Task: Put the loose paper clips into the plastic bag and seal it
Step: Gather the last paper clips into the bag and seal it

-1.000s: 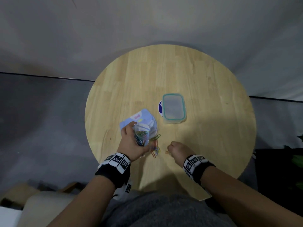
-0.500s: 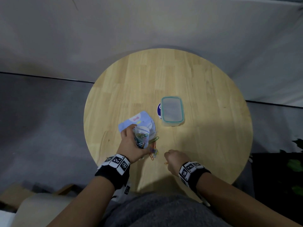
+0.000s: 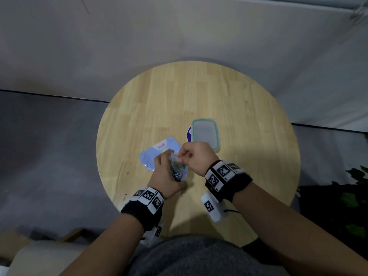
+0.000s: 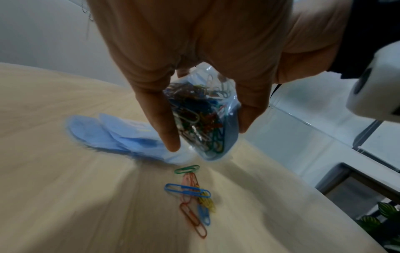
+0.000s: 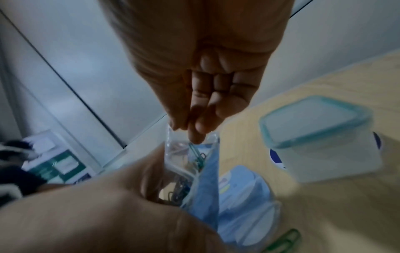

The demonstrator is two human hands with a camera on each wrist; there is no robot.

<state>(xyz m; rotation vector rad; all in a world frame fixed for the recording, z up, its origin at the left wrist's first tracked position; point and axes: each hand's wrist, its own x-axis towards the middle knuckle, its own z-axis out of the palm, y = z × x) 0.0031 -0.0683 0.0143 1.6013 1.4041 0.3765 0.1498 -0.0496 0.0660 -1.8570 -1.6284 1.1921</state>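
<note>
Now your left hand (image 3: pixel 165 176) grips the clear, crinkly plastic bag (image 4: pixel 203 123), stuffed with coloured wire clips, at about 7 o'clock on the round pale-wood table (image 3: pixel 249 116). Your right hand (image 3: pixel 197 158) pinches a green clip (image 5: pixel 195 157) into the bag's mouth. Only the left wrist view shows the loose paper clips (image 4: pixel 192 193) lying beneath the bag. A lidded, frosted rectangular container (image 3: pixel 205 136) sits near centre; grey walls surround.

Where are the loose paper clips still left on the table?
Left wrist view: loose paper clips lie on the table, just below the plastic bag.
</note>
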